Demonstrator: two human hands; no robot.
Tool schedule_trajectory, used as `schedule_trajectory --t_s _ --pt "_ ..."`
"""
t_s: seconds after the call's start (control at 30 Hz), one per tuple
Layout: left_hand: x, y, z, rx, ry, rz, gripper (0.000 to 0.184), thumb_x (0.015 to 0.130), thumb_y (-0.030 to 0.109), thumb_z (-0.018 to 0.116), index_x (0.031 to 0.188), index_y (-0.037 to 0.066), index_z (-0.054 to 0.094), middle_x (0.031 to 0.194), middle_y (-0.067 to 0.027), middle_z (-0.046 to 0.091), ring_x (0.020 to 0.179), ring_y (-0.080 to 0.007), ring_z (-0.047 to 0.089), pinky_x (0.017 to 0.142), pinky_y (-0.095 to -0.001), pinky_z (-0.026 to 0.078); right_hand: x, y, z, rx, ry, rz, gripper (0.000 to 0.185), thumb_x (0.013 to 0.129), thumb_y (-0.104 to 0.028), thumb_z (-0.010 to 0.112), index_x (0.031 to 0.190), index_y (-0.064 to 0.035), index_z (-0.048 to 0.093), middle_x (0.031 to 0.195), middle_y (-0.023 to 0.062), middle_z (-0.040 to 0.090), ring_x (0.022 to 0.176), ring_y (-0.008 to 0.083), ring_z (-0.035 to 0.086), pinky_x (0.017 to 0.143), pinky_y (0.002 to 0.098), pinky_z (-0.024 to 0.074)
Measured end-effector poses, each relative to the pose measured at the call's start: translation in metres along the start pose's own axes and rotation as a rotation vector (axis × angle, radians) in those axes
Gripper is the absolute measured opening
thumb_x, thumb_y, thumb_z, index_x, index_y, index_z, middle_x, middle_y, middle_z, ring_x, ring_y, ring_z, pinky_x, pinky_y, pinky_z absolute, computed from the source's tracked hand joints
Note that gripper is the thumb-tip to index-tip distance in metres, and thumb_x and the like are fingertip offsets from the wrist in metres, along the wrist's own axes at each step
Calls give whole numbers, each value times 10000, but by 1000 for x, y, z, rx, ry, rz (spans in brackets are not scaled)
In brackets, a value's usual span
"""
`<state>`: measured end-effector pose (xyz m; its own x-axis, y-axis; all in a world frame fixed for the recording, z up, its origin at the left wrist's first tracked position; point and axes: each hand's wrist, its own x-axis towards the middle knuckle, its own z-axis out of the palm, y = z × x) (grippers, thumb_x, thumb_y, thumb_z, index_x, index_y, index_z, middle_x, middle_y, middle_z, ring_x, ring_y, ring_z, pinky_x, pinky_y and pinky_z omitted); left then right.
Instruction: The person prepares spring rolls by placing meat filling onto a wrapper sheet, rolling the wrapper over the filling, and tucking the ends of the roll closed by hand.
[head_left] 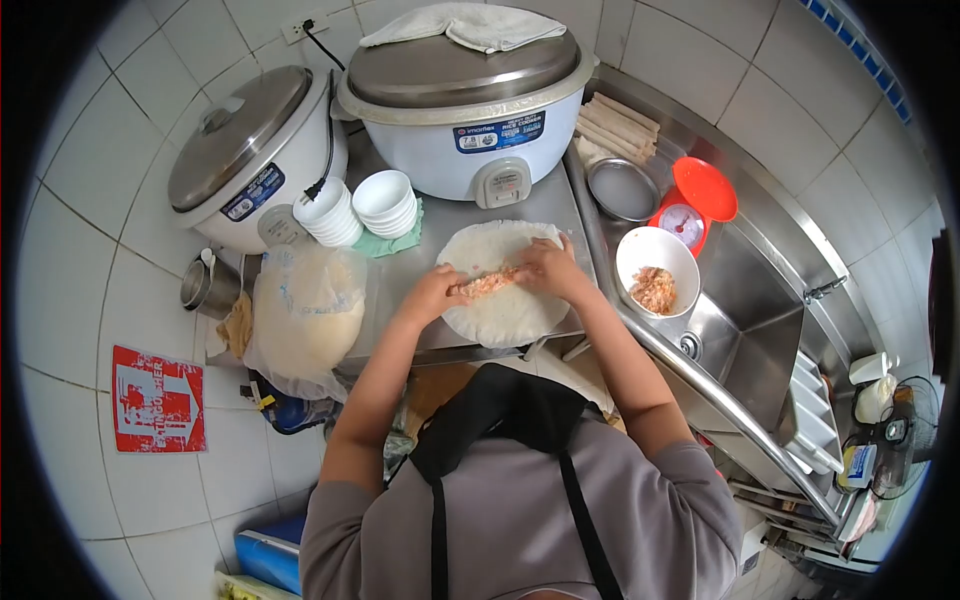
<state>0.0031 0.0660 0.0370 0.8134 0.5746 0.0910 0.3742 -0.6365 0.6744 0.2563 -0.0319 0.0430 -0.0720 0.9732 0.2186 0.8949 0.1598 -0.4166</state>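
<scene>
A round, pale, thin wrapper sheet (508, 319) lies flat on the steel counter in front of me. Across its middle runs a strip of orange-pink minced filling (489, 283). My left hand (437, 293) has its fingers curled around the strip's left end. At the right end, my right hand (547, 270) is bent over the filling, fingertips closed against it. A white bowl (650, 240) to the right holds more minced filling (655, 290).
Behind the wrapper stands a large rice cooker (470, 120), with another cooker (250, 150) to its left. Stacked white bowls (385, 200) and a plastic bag of round wrappers (310, 310) are at left. Rightward are a red scale (700, 190), a metal bowl (622, 190), rolled wrappers (615, 128) and a sink (755, 290).
</scene>
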Motion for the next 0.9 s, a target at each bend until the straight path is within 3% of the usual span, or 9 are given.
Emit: schedule_trajectory --t_s 0.1,0.2,0.3,0.37,0.5,0.6,0.7,0.8,0.9 --pt "4 15 10 13 253 198 394 693 182 741 1048 42 643 907 -91 601 783 -262 573 693 -352 455 9 -12 15 -18 -51 -27 385 688 -333 721 1024 -154 662 987 14 614 1114 223 464 1064 558 157" --pt "17 6 30 35 203 197 430 693 189 743 1086 52 631 961 -96 608 825 -264 584 717 -350 466 14 -22 25 -21 -43 -129 371 655 -296 744 990 -151 676 942 -7 607 1059 210 471 1057 543 178" --pt "24 14 33 42 81 60 400 693 189 741 1059 57 648 929 -87 614 851 -268 582 732 -348 468 16 -19 32 -64 -44 -110 333 643 -287 746 946 -162 691 915 -34 605 1023 193 479 1047 531 193" --pt "25 13 34 26 84 81 344 696 183 738 1007 56 668 879 -75 620 850 -270 579 725 -345 468 11 -18 27 -23 -36 -80 304 644 -278 744 923 -167 696 914 -45 608 1009 186 481 1039 529 204" --pt "28 22 42 -25 281 107 265 685 211 731 919 94 695 793 -56 605 847 -251 567 746 -345 455 9 -8 13 -26 -40 11 274 654 -263 736 913 -181 698 924 -48 612 1014 178 479 1036 527 207" --pt "34 20 50 143 167 40 298 681 268 734 923 97 696 838 -47 613 886 -236 571 862 -387 416 13 4 18 -81 -88 -28 325 628 -269 757 934 -179 694 931 -52 615 1020 184 482 1040 542 188" --pt "32 39 48 269 282 26 265 699 285 716 903 117 702 831 -37 617 898 -212 576 1004 -454 301 11 11 9 23 -42 -38 360 596 -276 776 934 -182 697 914 -54 618 1026 192 484 1044 555 165" --pt "43 40 65 282 427 125 326 688 331 718 940 125 698 848 -29 639 876 -191 597 1069 -497 183 7 24 -4 -44 -48 26 362 574 -280 784 914 -185 706 885 -53 618 1025 197 483 1047 561 153" --pt "58 39 79 242 311 80 286 704 331 697 907 129 703 886 -29 646 869 -193 597 1091 -489 149 9 38 1 -49 -74 5 355 548 -278 795 879 -178 711 863 -43 613 1016 196 482 1029 543 184"
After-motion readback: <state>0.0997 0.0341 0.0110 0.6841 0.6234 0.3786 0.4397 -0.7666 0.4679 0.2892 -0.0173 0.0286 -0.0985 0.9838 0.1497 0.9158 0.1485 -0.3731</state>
